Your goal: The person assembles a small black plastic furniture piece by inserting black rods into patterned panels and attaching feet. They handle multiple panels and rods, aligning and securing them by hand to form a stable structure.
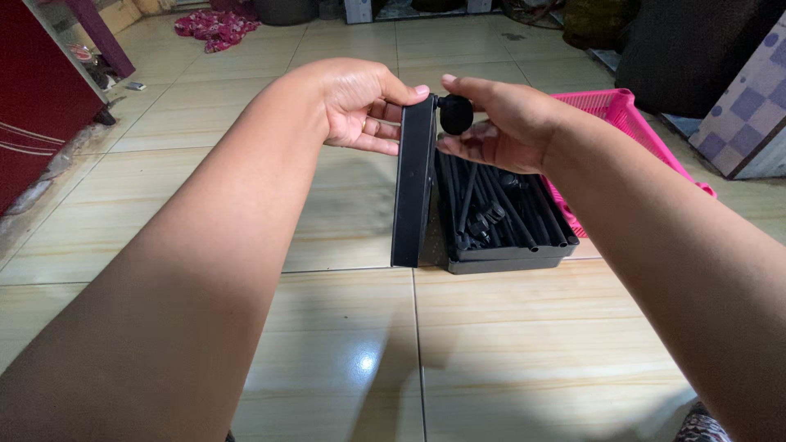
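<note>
The black ball-shaped knob [455,114] sat pinched between my right hand's [499,123] thumb and fingers, just above the far end of the open black case [503,255]. My left hand [360,105] was curled around the top edge of the case's lid [413,180], thumb on the rim, keeping it upright on its side. Both hands met almost touching over the case, which rested on the beige tiled floor [344,327]. Inside lay a bundle of black rods [491,209]. Just behind the case stood a pink plastic basket [614,110]; a red cabinet [33,98] was well apart to my left.
</note>
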